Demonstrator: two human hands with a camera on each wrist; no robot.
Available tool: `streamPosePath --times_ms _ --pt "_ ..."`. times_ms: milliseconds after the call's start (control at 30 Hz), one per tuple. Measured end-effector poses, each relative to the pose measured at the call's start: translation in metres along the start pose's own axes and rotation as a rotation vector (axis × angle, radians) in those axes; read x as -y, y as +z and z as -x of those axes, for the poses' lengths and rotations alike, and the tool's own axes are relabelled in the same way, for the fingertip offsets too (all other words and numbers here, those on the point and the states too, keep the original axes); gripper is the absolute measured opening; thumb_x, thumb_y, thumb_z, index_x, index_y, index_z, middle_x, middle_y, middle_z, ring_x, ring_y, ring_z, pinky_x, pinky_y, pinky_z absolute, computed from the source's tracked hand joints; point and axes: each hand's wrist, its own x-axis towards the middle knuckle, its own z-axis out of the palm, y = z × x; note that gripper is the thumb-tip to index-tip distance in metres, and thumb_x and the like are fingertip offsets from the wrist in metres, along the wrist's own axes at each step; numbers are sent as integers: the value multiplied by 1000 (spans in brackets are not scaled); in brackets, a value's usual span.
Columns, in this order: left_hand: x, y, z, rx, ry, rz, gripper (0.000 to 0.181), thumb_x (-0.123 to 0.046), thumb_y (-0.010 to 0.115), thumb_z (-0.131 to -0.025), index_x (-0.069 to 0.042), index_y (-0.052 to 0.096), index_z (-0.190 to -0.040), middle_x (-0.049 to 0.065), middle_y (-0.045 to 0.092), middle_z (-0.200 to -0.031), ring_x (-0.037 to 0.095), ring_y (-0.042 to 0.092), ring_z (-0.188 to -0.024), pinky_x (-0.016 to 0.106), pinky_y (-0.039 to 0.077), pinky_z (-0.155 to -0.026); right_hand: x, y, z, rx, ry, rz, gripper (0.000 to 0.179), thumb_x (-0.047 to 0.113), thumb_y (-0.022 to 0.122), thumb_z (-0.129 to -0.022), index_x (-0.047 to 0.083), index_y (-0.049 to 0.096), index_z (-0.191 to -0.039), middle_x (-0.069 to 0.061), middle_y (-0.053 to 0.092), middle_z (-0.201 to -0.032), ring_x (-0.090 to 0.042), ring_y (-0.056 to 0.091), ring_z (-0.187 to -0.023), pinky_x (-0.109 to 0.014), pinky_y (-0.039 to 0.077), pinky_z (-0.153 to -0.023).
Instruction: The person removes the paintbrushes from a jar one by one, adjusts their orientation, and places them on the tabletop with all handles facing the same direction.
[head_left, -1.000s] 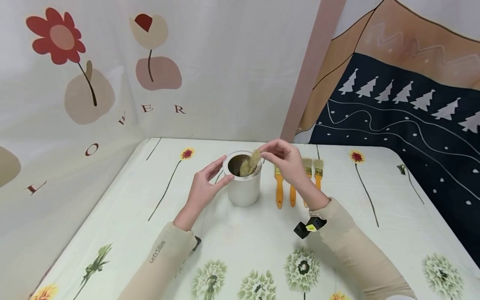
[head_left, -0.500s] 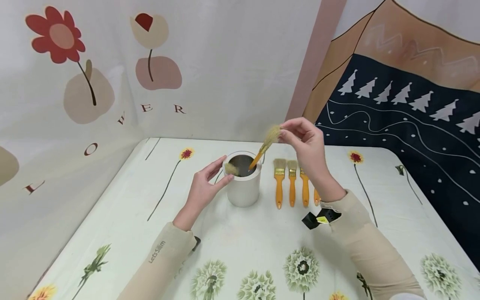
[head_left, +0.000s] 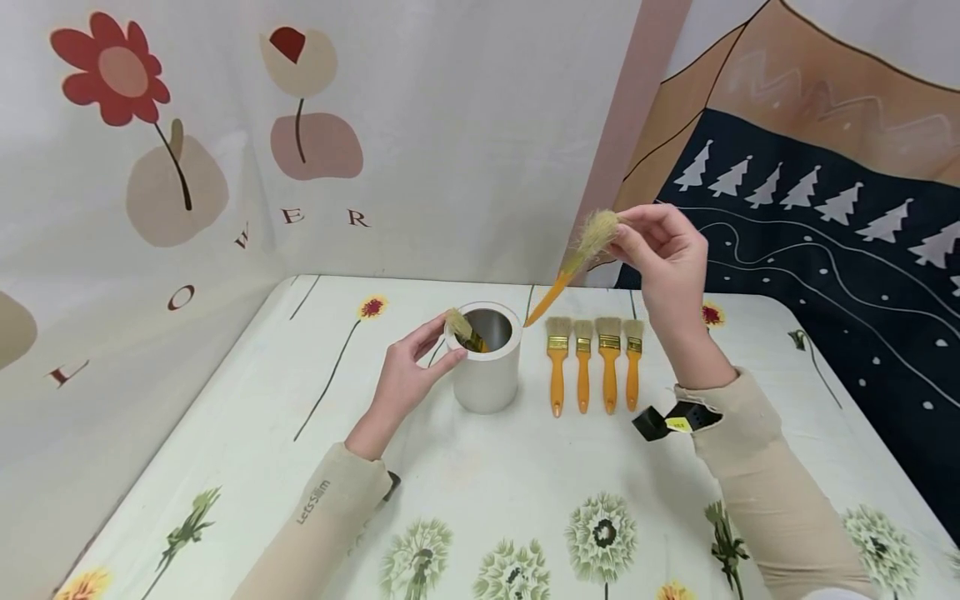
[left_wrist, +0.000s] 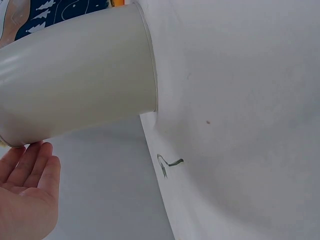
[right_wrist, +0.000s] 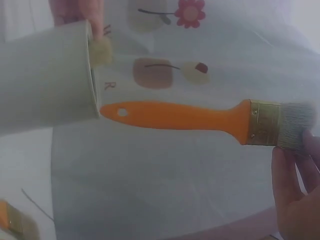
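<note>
Orange-handled paintbrush [head_left: 573, 263] up, pinched by its bristles in right hand [head_left: 663, 250].
Left hand's [head_left: 408, 375] relaxed fingers steady the white cylindrical pot [head_left: 487, 358] at nine o'clock.

The brush left in the white cup [head_left: 487, 367] shows only its bristle tip [head_left: 457, 322] and a sliver of orange at the rim; the rest of it is hidden inside the cup. The raised brush [head_left: 573, 262] has the ends of its bristles covered by the fingertips of the right hand [head_left: 663, 250], and the right wrist view cuts that hand at the frame's lower right corner. The left wrist view shows just the fingers of the left hand [left_wrist: 25, 195], cut off at the left and bottom edges, and the cup's rim runs out of frame. The label on the black wrist device [head_left: 675, 421] is too small to read.
</note>
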Motion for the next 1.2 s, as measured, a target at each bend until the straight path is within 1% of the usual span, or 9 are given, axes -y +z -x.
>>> streamPosePath --times_ms 233,367,633,800,1033,1200 --pt "1 0 -1 -3 2 13 63 -22 78 -88 -8 53 -144 12 55 -147 27 53 -137 35 45 -115 -1 -17 -3 -23 29 13 13 2 70 -90 4 70 -102 0 75 -97 -11 72 -89 -21 62 -80" --pt "1 0 0 -5 3 20 63 -21 77 -88 -8 53 -145 13 55 -147 28 54 -136 35 45 -115 -4 -28 -3 -34 45 22 13 1 70 -90 4 70 -102 0 75 -96 -10 72 -89 -21 62 -80" --pt "0 1 0 3 -21 13 64 -23 77 -89 -7 52 -145 14 56 -145 28 53 -136 35 45 -115 -10 -48 -3 -79 79 68 14 3 72 -89 4 70 -103 0 75 -95 -11 72 -90 -20 62 -78" --pt "0 2 1 7 -27 16 64 -23 77 -89 -7 51 -145 14 56 -146 28 53 -137 35 45 -115 -13 -62 -3 -103 101 105 14 5 73 -89 4 71 -103 1 75 -97 -11 71 -91 -19 61 -78" --pt "0 2 0 5 -20 22 63 -22 77 -89 -8 52 -145 14 57 -145 28 54 -136 34 46 -115 -20 -81 -1 -156 146 193 14 9 74 -89 7 72 -102 5 75 -97 -10 70 -91 -15 61 -75" --pt "0 2 1 4 -21 21 63 -22 77 -89 -7 52 -145 14 57 -145 29 54 -136 35 45 -115 -26 -94 2 -188 178 220 13 9 74 -88 8 72 -101 7 75 -94 -8 70 -88 -14 61 -74"
